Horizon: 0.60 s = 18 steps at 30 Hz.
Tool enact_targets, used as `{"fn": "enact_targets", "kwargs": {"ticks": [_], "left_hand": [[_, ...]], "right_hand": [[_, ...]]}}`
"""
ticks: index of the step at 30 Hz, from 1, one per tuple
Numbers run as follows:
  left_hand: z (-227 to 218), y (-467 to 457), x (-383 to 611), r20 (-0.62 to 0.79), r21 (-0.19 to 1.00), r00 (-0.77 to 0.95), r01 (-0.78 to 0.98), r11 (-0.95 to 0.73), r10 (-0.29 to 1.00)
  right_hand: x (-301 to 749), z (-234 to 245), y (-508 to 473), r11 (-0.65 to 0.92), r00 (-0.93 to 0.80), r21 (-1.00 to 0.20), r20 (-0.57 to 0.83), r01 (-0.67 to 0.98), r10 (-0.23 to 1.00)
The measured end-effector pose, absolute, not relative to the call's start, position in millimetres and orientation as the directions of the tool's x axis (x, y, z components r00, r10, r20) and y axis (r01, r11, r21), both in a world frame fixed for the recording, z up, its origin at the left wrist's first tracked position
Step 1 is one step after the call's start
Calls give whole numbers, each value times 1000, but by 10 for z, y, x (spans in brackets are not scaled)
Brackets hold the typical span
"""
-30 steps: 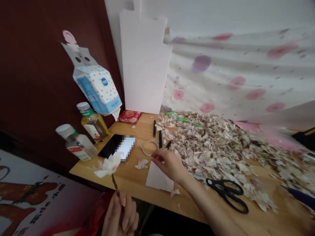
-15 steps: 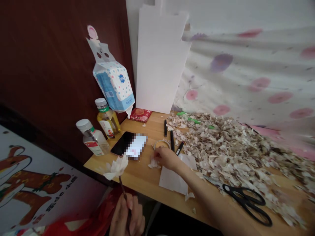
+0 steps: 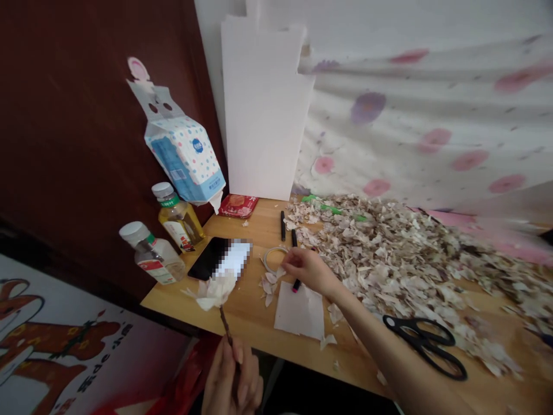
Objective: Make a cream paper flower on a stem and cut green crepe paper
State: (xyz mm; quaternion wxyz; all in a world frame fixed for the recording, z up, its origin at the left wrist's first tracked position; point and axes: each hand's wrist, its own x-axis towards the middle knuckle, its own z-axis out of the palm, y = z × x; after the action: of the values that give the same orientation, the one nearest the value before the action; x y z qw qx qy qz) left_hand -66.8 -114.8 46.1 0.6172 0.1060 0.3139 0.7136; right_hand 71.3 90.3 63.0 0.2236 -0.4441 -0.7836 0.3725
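Note:
My left hand is closed round a thin brown stem at the table's near edge. The stem carries a flower of pale husk petals, held upright over the wooden table. My right hand reaches across the table and is pinched on a small pale petal, with a black pen with a pink tip just under it. A few loose petals lie to the left of that hand. A white paper sheet lies flat just below it.
A large heap of pale husk scraps covers the table's right side, with black scissors near the front. A phone, two bottles, a tape ring, black pens, a tissue pack and a white foam board stand at left and back.
My right hand moved from the paper sheet to the loose petals, then lifted slightly right with a petal pinched. The flower in my left hand stayed about where it was.

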Motion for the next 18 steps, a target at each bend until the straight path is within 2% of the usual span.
{"fn": "enact_targets", "kwargs": {"ticks": [4, 8, 14, 18], "left_hand": [[515, -1098, -480, -188, 568, -157, -822, -23, 970], [612, -1075, -290, -99, 552, -49, -834, 14, 994], [738, -1038, 7, 79, 506, 33, -862, -12, 996], [831, -1054, 224, 120, 505, 78, -863, 7, 990]], "right_hand": [[900, 864, 678, 250, -426, -889, 70, 383, 902], [1088, 1191, 396, 223, -411, -940, 102, 258, 906], [1346, 1634, 77, 258, -350, -956, 197, 139, 916], [1482, 1730, -29, 327, -310, -938, 277, 119, 909]]}}
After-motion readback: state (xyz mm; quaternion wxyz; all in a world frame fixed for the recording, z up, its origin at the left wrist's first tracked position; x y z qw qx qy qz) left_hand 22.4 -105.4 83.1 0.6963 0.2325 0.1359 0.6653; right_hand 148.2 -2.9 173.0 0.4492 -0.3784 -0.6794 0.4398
